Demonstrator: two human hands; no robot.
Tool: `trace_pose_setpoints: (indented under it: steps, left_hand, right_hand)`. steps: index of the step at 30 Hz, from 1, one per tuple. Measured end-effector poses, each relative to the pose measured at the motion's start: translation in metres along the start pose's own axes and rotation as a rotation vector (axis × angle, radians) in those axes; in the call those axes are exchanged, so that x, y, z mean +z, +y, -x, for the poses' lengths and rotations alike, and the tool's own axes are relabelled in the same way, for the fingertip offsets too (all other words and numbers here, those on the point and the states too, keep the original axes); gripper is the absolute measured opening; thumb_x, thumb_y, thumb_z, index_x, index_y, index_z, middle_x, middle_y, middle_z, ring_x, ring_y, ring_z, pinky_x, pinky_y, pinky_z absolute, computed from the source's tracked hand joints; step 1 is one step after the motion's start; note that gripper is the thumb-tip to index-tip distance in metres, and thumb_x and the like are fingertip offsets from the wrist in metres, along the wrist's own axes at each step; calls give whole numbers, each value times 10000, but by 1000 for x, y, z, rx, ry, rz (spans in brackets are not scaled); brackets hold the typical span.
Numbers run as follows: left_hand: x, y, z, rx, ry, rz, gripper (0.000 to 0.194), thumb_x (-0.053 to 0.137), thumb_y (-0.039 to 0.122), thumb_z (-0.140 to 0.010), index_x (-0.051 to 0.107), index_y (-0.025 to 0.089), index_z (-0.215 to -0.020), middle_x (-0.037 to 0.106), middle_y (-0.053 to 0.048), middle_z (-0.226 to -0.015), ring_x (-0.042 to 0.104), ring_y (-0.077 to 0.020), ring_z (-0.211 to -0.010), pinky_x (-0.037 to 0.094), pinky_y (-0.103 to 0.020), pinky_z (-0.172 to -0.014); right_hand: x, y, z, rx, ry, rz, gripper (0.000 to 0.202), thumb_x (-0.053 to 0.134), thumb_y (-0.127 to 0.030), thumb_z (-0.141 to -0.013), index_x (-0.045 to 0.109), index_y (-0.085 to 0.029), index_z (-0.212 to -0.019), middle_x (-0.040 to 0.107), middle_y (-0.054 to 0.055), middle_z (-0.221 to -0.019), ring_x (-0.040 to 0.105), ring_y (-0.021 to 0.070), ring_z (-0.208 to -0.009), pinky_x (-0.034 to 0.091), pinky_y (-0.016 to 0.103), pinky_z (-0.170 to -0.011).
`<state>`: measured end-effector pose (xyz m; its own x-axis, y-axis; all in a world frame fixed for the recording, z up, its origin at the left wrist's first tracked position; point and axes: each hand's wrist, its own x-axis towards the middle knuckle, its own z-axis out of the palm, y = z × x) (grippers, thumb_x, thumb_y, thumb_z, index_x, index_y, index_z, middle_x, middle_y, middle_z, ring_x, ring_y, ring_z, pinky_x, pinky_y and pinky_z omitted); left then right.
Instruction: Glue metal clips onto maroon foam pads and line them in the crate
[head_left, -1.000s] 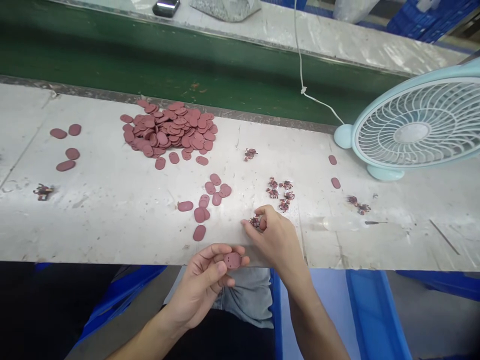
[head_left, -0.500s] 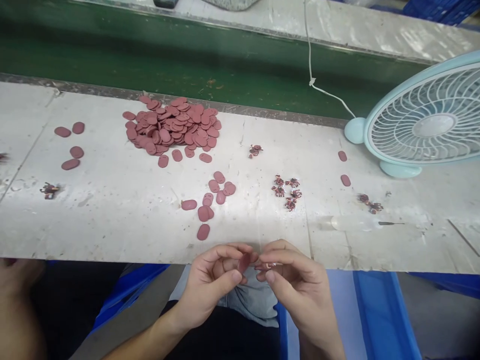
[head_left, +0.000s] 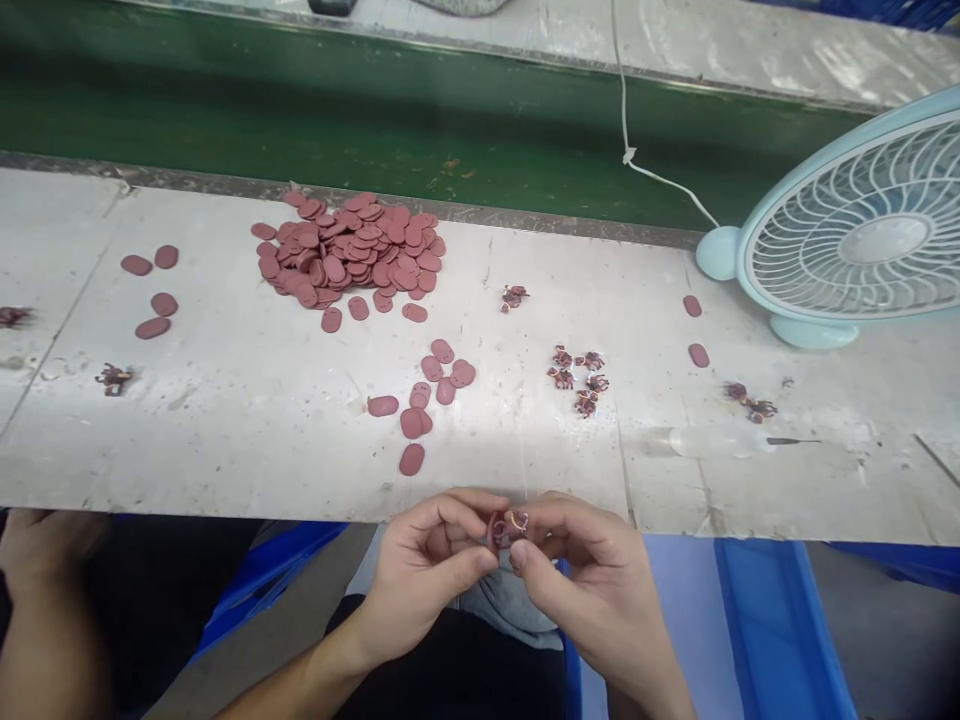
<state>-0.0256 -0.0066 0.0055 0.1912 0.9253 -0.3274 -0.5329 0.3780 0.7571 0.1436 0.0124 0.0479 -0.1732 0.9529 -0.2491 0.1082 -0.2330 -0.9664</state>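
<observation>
While a reddish disc (head_left: 492, 531) is pinched in the left grip (head_left: 420, 572), a figurine (head_left: 515, 526) is held beside it in the right grip (head_left: 596, 568).

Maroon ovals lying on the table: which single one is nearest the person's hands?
The oval lying closest to the front edge of the table, just beyond the left hand; every other oval on the table sits farther back.

A maroon oval disc (head_left: 492, 531), held on edge, sits right against a tiny red-brown figurine (head_left: 517, 523) with pale trim, tipped sideways in midair
</observation>
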Motion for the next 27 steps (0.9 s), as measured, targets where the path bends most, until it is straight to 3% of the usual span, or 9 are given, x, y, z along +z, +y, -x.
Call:
trace_pose_setpoints:
  steps: [9,18,27]
  left_hand:
    - [-2,-4,2,25,92,-97,124,779,107,-803,815,224,-828,801,-68,-1102,754,-245,-1009,609,-342,-904]
    - [0,-9,3,187,94,-134,202,754,61,-814,812,248,-867,801,-46,-1114,749,-225,-1058,608,-324,-949]
    - [0,-7,-2,186,70,-182,187,751,87,-826,810,258,-873,786,-39,-1161,760,-210,-1014,622,-306,-917]
  right_hand:
    - [-1,7,0,115,-59,-170,75,697,-216,-899,755,-250,-931,770,23,-892,723,148,-791,605,260,-733]
    - [2,12,0,80,-56,-245,117,693,-221,-918,762,-281,-992,755,31,-990,719,159,-885,604,271,-786]
    - [7,20,0,34,5,-346,126,711,-221,-904,770,-276,-1001,765,37,-971,723,149,-847,609,251,-756]
